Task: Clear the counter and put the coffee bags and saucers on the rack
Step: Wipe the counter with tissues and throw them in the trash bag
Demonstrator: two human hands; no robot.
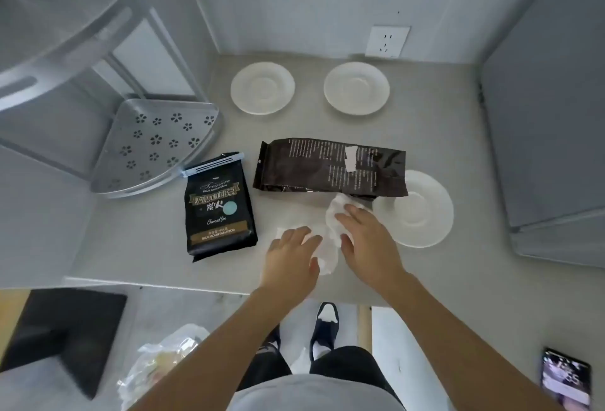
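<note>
A black coffee bag with gold print lies flat on the grey counter, left of centre. A longer dark brown coffee bag lies on its side behind my hands, its right end over a white saucer. Two more white saucers sit near the back wall. The metal corner rack stands at the left. My left hand and right hand both press on a crumpled white tissue on the counter, fingers spread over it.
A wall socket is on the back wall. A grey cabinet side bounds the counter on the right. Below the counter edge are a black box, a plastic bag and a phone.
</note>
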